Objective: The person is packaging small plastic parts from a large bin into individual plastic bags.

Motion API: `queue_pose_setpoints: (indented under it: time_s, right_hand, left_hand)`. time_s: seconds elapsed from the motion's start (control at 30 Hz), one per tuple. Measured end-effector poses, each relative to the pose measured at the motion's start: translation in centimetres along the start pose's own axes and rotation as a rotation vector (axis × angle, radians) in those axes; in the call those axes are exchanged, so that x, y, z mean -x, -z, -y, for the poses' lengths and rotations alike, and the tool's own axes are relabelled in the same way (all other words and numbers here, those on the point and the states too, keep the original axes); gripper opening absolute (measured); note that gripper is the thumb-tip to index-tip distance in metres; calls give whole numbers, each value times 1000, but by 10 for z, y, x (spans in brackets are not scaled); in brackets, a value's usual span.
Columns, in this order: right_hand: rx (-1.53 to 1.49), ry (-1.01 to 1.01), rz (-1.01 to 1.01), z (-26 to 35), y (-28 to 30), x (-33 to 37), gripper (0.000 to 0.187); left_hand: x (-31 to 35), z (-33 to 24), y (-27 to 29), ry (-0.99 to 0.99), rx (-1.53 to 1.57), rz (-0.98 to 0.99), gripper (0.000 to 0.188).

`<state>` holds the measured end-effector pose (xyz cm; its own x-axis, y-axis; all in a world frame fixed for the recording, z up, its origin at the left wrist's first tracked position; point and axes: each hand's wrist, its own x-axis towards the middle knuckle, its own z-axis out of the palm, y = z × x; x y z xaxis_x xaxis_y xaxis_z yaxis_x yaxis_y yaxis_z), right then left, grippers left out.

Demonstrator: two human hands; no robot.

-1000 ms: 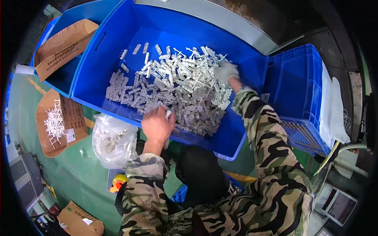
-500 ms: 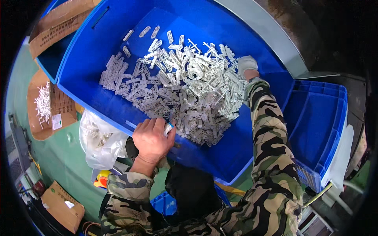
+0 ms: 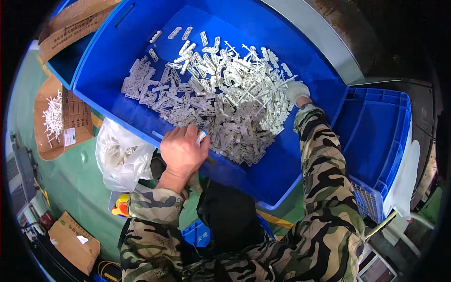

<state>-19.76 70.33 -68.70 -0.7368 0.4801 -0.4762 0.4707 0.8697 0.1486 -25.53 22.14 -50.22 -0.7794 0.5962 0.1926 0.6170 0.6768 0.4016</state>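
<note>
A large blue plastic bin (image 3: 127,28) holds a heap of small white slotted plastic parts (image 3: 235,103), some with thin sprue sticks among them. My bare left hand (image 3: 183,149) rests at the bin's near rim, its fingers closed round a small white piece with a blue end (image 3: 202,137); most of that piece is hidden in the grip. At the right edge of the heap is my right hand (image 3: 296,90) in a white knit glove, against the parts. Its fingers curl down, and whatever they hold is hidden.
Another blue bin (image 3: 373,141) stands close at the right. At the left are a cardboard box (image 3: 77,115) with white sticks, a clear plastic bag (image 3: 117,174) of parts and a flat brown carton (image 3: 75,242). A grey metal edge (image 3: 324,35) runs behind the bin.
My right hand has shifted slightly down along the heap's right edge, and some parts there have moved. The left hand keeps its grip at the rim. The whole view has shifted a little.
</note>
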Motion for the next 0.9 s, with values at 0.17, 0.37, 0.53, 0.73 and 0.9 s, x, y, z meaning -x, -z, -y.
queue_pose_setpoints:
  time_s: [0.17,0.37,0.53,0.73,0.9]
  right_hand:
    - [-88,37,-66,26,18,30,49]
    - [-29,-96,42,53,25,52,48]
    - [-102,-72,-225,51,15,43,59]
    - [-96,-108,15,135,-27,13,54]
    - [326,115,-57,-31,-55,-58,53]
  left_hand:
    - [0,-1,-1,33,-20,15,28]
    - [5,1,0,46,-2,2,28]
    - [4,1,2,42,-4,0,29]
    - [21,26,24,67,-97,32,26]
    - [-9,-11,-11,24,103,-78,27]
